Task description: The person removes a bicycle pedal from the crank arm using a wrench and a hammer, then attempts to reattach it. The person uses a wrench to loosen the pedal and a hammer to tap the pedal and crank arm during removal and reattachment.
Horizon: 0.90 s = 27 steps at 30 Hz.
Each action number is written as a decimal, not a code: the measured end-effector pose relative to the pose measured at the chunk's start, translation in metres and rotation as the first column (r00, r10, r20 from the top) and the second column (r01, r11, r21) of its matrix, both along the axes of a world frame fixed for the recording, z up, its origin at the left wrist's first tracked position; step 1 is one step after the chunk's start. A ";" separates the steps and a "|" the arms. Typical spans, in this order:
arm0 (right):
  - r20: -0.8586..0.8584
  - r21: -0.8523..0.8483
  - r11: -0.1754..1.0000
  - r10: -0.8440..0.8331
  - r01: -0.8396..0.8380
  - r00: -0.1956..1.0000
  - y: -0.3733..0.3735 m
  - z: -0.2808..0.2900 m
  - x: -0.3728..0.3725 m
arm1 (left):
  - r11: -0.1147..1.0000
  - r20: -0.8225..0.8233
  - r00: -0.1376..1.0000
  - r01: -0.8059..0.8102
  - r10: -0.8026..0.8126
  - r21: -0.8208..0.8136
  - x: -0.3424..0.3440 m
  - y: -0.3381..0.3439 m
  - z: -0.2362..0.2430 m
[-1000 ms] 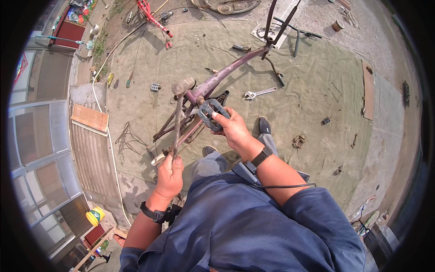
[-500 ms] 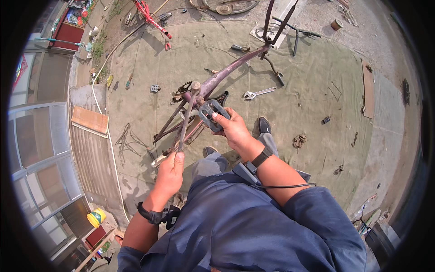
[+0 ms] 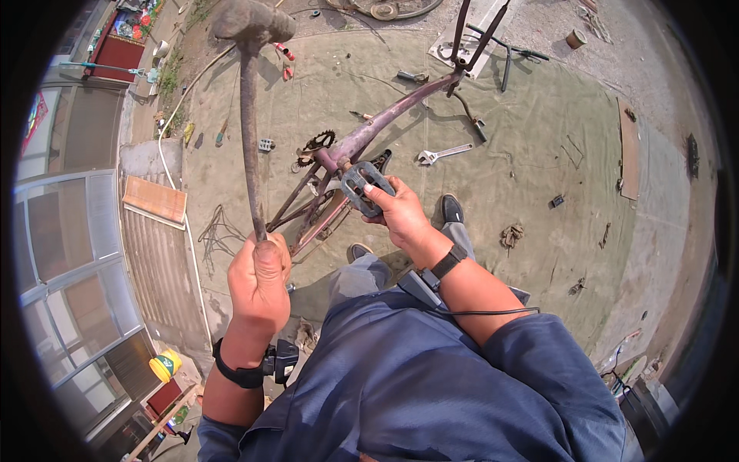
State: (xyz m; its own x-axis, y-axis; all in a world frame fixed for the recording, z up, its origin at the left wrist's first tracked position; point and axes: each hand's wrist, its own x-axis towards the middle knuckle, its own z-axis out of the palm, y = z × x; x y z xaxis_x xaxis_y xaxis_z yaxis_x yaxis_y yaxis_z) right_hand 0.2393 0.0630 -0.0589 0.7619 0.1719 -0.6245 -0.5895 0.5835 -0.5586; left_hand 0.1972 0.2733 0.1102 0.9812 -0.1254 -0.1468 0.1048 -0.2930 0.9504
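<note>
My left hand (image 3: pixel 259 279) is closed round the wooden handle of a hammer (image 3: pixel 250 29), whose rusty head is raised high, well clear of the bicycle frame. A dark plastic bicycle pedal (image 3: pixel 357 187) is gripped in my right hand (image 3: pixel 400 209), thumb on top and fingers underneath. The pedal sits beside the bottom bracket of the worn purple bicycle frame (image 3: pixel 392 115); its crank is mostly hidden behind it. On the frame's far side shows a dark toothed chainring (image 3: pixel 317 145). The frame lies across the ground cloth, its fork pointing away from me.
An adjustable wrench (image 3: pixel 445 154) lies right of the frame. Another pedal (image 3: pixel 266 145) rests on the green cloth (image 3: pixel 539 115) to the left. Handlebars (image 3: pixel 504 54) are at the far side. My shoes (image 3: pixel 452 209) stand close to the frame. Tangled wire (image 3: pixel 217 231) lies at left.
My left hand has swung the hammer up and to the left, away from the bottom bracket where its head was. My right hand still grips the pedal, almost unmoved.
</note>
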 end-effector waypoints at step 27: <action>0.014 -0.003 0.998 -0.068 0.068 0.998 0.007 -0.003 -0.002 | 0.992 0.065 0.994 0.081 -0.088 0.098 0.003 -0.002 -0.002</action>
